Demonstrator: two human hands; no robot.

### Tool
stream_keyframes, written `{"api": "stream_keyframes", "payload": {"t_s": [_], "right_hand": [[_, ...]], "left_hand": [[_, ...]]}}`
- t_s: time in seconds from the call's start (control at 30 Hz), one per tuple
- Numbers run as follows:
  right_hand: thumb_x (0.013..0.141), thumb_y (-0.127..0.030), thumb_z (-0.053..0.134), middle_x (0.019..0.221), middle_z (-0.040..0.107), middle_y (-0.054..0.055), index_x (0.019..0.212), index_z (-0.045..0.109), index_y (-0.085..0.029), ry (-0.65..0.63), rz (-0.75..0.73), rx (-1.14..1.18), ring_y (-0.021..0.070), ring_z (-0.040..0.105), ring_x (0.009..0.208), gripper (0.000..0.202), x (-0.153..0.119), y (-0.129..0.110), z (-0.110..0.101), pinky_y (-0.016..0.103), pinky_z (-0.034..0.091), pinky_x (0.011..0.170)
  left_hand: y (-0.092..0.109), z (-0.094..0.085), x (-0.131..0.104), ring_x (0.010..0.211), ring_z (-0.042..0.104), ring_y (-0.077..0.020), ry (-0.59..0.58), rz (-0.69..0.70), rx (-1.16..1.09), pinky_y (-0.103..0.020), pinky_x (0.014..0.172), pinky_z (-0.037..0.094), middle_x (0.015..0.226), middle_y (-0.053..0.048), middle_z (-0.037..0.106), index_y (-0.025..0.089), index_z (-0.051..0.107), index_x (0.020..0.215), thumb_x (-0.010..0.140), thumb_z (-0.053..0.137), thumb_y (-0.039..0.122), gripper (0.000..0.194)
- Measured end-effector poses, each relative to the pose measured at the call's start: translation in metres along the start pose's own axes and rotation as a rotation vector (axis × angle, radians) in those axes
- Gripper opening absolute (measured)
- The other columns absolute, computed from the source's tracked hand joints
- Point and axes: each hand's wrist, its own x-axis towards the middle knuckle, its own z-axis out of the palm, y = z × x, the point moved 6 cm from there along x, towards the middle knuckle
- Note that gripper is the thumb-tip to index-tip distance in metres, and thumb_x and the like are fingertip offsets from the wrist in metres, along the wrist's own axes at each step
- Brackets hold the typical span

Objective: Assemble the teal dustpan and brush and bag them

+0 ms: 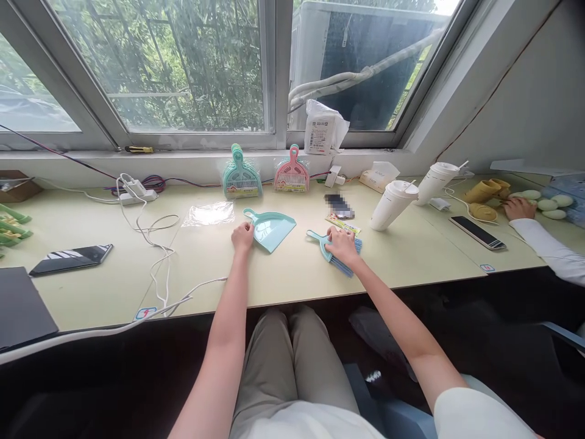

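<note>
A: Please, where are the two things, and what do the hands do?

B: The pale turquoise plastic dustpan with a short handle (274, 230) is at the pale yellow-green table top (283, 280), in front of the person. The left hand (242, 236) grasps its left edge, just below the handle. The small brush with turquoise plastic handle and blue bristles (327, 252) is to the right, apart from the dustpan. The right hand (342, 245) is curled over its body and grips it from above.

A: How would the dustpan handle, in your opinion?

B: I judge it light and rather stiff, thin at the wide front edge. Its surface looks glossy, so it may be a little slippery. The handle seems the surest place to hold; a pinch at the side could let it turn.

A: And the brush?

B: Also light, I suppose. The handle is firm, but the bristles should bend easily, so better to hold the plastic part. The fingers cover much of it, so I cannot tell if the bristles press on the table top.
</note>
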Motion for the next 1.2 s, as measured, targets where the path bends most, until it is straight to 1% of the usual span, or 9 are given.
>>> {"api": "stream_keyframes", "payload": {"t_s": [0.13,0.3,0.37,0.43,0.5,0.7,0.8,0.9,1.2], "right_hand": [[0.081,-0.03,0.053,0.097,0.067,0.007,0.106,0.048,-0.022,0.106,0.029,0.175,0.026,0.057,0.1,0.027,0.026,-0.015,-0.013,0.039,0.032,0.088],[0.086,-0.033,0.052,0.098,0.069,0.007,0.111,0.051,-0.023,0.095,-0.202,0.182,0.0237,0.059,0.1,0.027,0.078,-0.096,-0.003,0.036,0.03,0.088],[0.086,-0.032,0.053,0.097,0.07,0.006,0.108,0.053,-0.024,0.073,-0.302,0.156,0.0222,0.06,0.099,0.023,0.095,-0.13,0.01,0.035,0.03,0.09],[0.085,-0.03,0.055,0.095,0.07,0.004,0.106,0.055,-0.024,0.014,-0.355,0.164,0.0211,0.06,0.098,0.021,0.107,-0.155,0.026,0.035,0.03,0.09],[0.083,-0.027,0.058,0.092,0.071,0.002,0.104,0.057,-0.024,-0.038,-0.385,0.201,0.0202,0.061,0.097,0.021,0.114,-0.168,0.04,0.033,0.031,0.088],[0.08,-0.022,0.062,0.093,0.072,0.0,0.096,0.059,-0.023,-0.056,-0.45,0.271,0.0164,0.064,0.088,0.017,0.115,-0.163,0.054,0.031,0.032,0.089],[0.079,-0.024,0.064,0.094,0.072,-0.001,0.093,0.06,-0.023,-0.089,-0.448,0.289,0.0158,0.064,0.085,0.014,0.112,-0.155,0.053,0.029,0.035,0.084],[0.078,-0.023,0.065,0.093,0.072,-0.002,0.092,0.062,-0.023,-0.116,-0.437,0.305,0.0156,0.064,0.085,0.015,0.11,-0.152,0.05,0.027,0.037,0.079],[0.074,-0.023,0.071,0.088,0.073,-0.003,0.091,0.063,-0.023,-0.144,-0.417,0.271,0.0148,0.065,0.087,0.019,0.115,-0.153,0.048,0.024,0.039,0.075]], "left_hand": [[0.013,0.002,-0.011,0.087,0.062,-0.0223,-0.032,0.095,0.052,-0.03,0.078,0.039,0.082,-0.007,0.068,0.022,0.057,0.071,0.088,0.042,0.039,0.028],[0.043,0.008,-0.036,0.083,0.059,-0.0187,-0.229,0.346,0.034,-0.028,0.08,0.042,0.081,-0.005,0.066,0.022,0.061,0.075,0.089,0.04,0.043,0.032],[0.044,-0.001,-0.035,0.093,0.058,-0.0202,-0.145,0.392,0.041,-0.032,0.09,0.041,0.09,-0.006,0.065,0.022,0.063,0.081,0.087,0.045,0.037,0.024],[0.033,-0.016,-0.026,0.108,0.054,-0.0232,0.056,0.326,0.024,-0.036,0.097,0.039,0.107,-0.009,0.062,0.021,0.062,0.098,0.084,0.05,0.028,0.019],[0.02,-0.024,-0.017,0.117,0.05,-0.0241,0.176,0.255,-0.025,-0.038,0.098,0.04,0.121,-0.011,0.056,0.02,0.055,0.117,0.08,0.053,0.019,0.036],[0.017,-0.003,-0.011,0.106,0.058,-0.0204,-0.011,0.332,-0.058,-0.032,0.09,0.046,0.124,-0.009,0.055,0.024,0.049,0.125,0.077,0.046,0.004,0.052],[0.027,-0.001,-0.018,0.117,0.053,-0.0217,0.023,0.424,0.059,-0.036,0.098,0.042,0.136,-0.005,0.049,0.027,0.057,0.115,0.078,0.046,0.003,0.046],[0.035,-0.002,-0.023,0.127,0.044,-0.0234,0.057,0.536,0.167,-0.04,0.106,0.032,0.134,-0.005,0.052,0.025,0.063,0.102,0.077,0.047,0.001,0.038],[0.036,-0.001,-0.023,0.115,0.049,-0.0271,0.116,0.618,0.266,-0.041,0.097,0.036,0.117,-0.009,0.062,0.023,0.067,0.107,0.077,0.048,0.002,0.041]]}}
